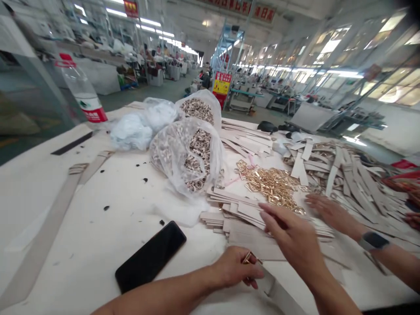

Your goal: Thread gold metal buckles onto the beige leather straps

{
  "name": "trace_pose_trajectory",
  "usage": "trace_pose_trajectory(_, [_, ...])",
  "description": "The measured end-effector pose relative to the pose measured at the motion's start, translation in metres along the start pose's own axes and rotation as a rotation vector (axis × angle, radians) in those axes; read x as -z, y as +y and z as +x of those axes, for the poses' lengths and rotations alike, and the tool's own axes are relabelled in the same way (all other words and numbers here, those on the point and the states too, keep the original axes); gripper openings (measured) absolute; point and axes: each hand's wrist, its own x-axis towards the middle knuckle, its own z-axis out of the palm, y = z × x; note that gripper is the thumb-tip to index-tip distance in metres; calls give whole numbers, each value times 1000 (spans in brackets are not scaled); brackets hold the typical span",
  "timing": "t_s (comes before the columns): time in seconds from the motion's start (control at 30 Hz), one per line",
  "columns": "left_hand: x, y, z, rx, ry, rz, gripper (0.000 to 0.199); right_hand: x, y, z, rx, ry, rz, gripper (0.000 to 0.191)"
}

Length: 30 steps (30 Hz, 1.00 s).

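Observation:
My left hand (234, 267) is closed around a gold-coloured buckle (248, 258) and the end of a pale strap (275, 288) that trails down to the right. It cannot be made out exactly how the strap passes through the buckle. My right hand (293, 236) reaches over a stack of flat pale strips (243, 210), fingers stretched and apart, with nothing seen in it. Beyond those fingers lies a loose heap of gold metal buckles (275, 186).
A co-worker's hand (331, 214) with a wristwatch lies beside the buckles. Behind are bags of small beige loops (200, 148), a strap pile (354, 175) and a bottle (83, 94). A black phone (151, 256) lies left of my hand, long straps (49, 232) farther left.

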Motion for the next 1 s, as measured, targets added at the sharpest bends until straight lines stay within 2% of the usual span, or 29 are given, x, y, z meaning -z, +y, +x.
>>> trace_pose_trajectory(0.07, [-2,-2,0,9,10,-7,52,-34,6,12,30,-131,-214,22])
trace_pose_trajectory(0.13, [-3,-4,0,30,16,-16,52,-66,17,38,36,-249,-450,22])
trace_pose_trajectory(0.23, [-5,-6,1,63,26,-34,50,-100,27,75,43,-328,-592,20])
trace_pose_trajectory(0.37, [-7,-7,3,128,55,-12,44,-128,25,105,19,-297,-633,24])
trace_pose_trajectory(0.5, [-3,-16,7,63,39,59,36,-153,27,129,-56,-220,-637,30])
trace_pose_trajectory(0.6, [-1,-29,12,22,27,69,34,-171,31,144,-95,-203,-590,26])
trace_pose_trajectory(0.67, [-2,-34,15,13,42,55,34,-176,31,149,-103,-200,-523,21])
trace_pose_trajectory(0.73, [-3,-33,16,28,52,39,33,-167,26,148,-103,-187,-426,19])
trace_pose_trajectory(0.77, [-3,-30,15,45,57,23,34,-156,22,143,-105,-176,-373,19])
trace_pose_trajectory(0.83, [-4,-20,12,70,62,-25,40,-119,13,123,-125,-156,-268,25])
trace_pose_trajectory(0.9, [-4,-9,7,63,77,-72,45,-70,6,86,-185,-128,-75,29])
trace_pose_trajectory(1.0, [-1,2,4,12,123,-80,46,-2,1,4,-372,-11,375,23])
